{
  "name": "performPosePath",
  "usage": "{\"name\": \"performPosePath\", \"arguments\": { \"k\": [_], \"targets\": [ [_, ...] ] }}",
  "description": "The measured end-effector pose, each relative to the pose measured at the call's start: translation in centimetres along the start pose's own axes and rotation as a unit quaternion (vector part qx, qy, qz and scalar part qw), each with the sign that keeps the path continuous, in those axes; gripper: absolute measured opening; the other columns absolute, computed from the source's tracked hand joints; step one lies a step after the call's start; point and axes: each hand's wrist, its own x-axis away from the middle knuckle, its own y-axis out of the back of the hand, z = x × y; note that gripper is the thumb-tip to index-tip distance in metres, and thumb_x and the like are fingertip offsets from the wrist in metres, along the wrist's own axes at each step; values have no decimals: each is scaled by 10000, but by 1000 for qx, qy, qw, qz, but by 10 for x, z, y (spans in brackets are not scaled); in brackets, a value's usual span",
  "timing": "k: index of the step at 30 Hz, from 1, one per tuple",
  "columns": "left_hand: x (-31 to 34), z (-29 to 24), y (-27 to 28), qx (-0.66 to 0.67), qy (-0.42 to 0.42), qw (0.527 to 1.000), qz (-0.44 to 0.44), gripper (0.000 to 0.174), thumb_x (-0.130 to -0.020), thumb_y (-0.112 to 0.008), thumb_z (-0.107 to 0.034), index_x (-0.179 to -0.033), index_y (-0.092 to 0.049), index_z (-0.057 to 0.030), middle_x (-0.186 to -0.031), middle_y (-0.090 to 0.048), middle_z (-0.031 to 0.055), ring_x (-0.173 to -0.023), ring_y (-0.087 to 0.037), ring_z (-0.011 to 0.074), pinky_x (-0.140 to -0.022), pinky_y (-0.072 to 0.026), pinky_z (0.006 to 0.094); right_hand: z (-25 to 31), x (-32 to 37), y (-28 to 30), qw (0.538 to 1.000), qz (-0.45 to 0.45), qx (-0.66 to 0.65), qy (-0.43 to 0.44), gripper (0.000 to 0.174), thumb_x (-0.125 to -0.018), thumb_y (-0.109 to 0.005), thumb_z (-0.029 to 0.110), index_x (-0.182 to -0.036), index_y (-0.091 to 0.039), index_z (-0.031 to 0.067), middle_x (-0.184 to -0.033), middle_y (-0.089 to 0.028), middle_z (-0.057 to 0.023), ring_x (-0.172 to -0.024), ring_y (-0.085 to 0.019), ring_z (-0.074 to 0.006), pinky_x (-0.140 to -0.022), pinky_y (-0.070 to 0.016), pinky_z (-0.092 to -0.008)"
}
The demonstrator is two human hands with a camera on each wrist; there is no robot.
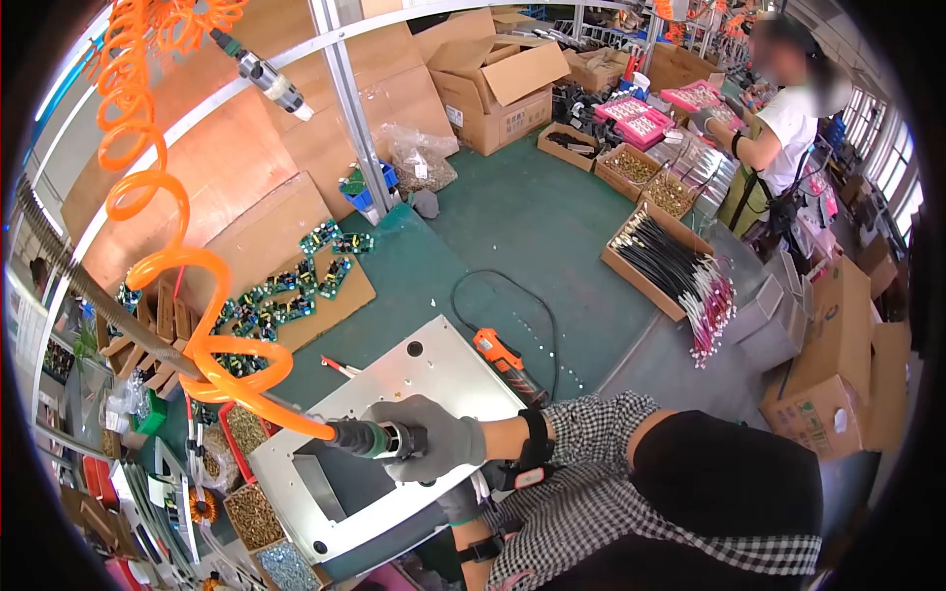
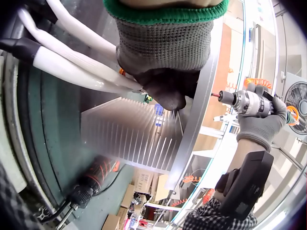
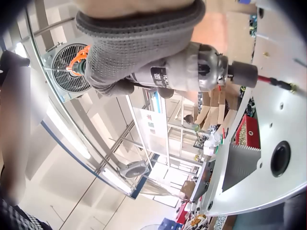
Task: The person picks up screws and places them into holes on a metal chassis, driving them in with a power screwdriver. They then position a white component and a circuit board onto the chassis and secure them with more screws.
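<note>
My gloved right hand (image 1: 429, 438) grips an air screwdriver (image 1: 370, 439) over a white metal panel (image 1: 399, 369). In the right wrist view the bit points at the panel (image 3: 235, 191), with a small brass screw (image 3: 293, 88) at its tip. Behind the panel's edge, my gloved left hand (image 2: 165, 52) holds a finned metal heat sink (image 2: 129, 132) at its end; some fingers are hidden. White sleeved cables (image 2: 72, 69) run beside that hand. The head view shows only part of the left hand (image 1: 460, 502) below the right one.
An orange and black power tool (image 1: 507, 364) with a cord lies beyond the panel. Circuit boards (image 1: 291, 300) rest on cardboard at left, with screw boxes (image 1: 253, 517) nearer. A cable box (image 1: 650, 261) stands at right; another person (image 1: 788, 128) works farther back. An orange coiled hose (image 1: 172, 261) hangs at left.
</note>
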Motion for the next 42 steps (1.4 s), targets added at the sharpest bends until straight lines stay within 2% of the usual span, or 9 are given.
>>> {"name": "performPosePath", "arguments": {
  "k": [17,23,26,29,33,36,37,38,42],
  "targets": [
    [7,11,-11,8,-26,999,-37,393,-869,-561,-200,-1219,-458,-53,-1179,-500,113,-1102,-482,236,-952,-383,358,-10,4,-1,997,-59,-40,37,297,-665,-616,29,-954,-551,49,-706,-541,-9,-611,-519,-83,-565,-444,-249],
    [9,12,-11,9,-28,999,-42,379,-853,-575,-187,-1197,-482,-58,-1152,-518,115,-1077,-501,246,-932,-397,365,-16,4,4,997,-67,-30,5,398,-690,-613,0,-1082,-545,11,-922,-605,-44,-752,-563,-102,-683,-481,-259],
    [5,11,-9,10,-32,998,-44,372,-845,-581,-180,-1186,-494,-60,-1138,-527,116,-1064,-510,251,-921,-404,368,-13,4,2,997,-60,-33,39,464,-679,-645,52,-1129,-530,60,-841,-585,-18,-718,-542,-93,-647,-463,-258],
    [2,11,-8,8,-37,998,-47,365,-837,-588,-174,-1175,-507,-62,-1125,-535,117,-1052,-519,256,-911,-411,372,-7,8,1,998,-47,-6,38,552,-690,-635,46,-1222,-488,67,-936,-587,-44,-802,-551,-104,-724,-468,-269],
    [4,13,-8,4,-43,998,-51,356,-826,-597,-165,-1160,-523,-65,-1107,-547,118,-1035,-532,263,-897,-420,377,-2,11,1,994,-47,-99,9,639,-732,-572,48,-1344,-386,58,-1075,-556,-86,-918,-538,-125,-808,-450,-280],
    [8,15,-9,1,-47,997,-54,350,-817,-603,-159,-1149,-535,-67,-1093,-556,119,-1022,-541,268,-887,-427,381,-5,11,0,977,-77,-199,-11,569,-809,-577,172,-1336,-404,45,-1039,-569,-76,-873,-538,-101,-756,-449,-258],
    [9,16,-8,-1,-50,997,-56,348,-815,-605,-157,-1145,-539,-68,-1089,-559,119,-1018,-544,269,-883,-430,382,-4,11,4,966,-79,-234,-73,551,-868,-569,350,-1301,-448,31,-980,-580,-56,-771,-527,-65,-643,-426,-203],
    [11,17,-7,-3,-52,997,-58,346,-812,-608,-154,-1141,-543,-69,-1084,-562,119,-1014,-547,271,-880,-432,383,6,7,-1,966,-135,-218,-45,566,-883,-525,498,-1203,-528,31,-866,-588,-26,-631,-486,-37,-518,-371,-171],
    [15,17,-9,-5,-66,995,-75,338,-801,-616,-146,-1126,-559,-71,-1066,-574,121,-997,-559,278,-866,-441,388,18,-4,-1,958,-158,-188,-149,728,-868,-320,687,-1037,-579,27,-709,-560,14,-513,-430,-27,-435,-331,-177]
  ]
}}
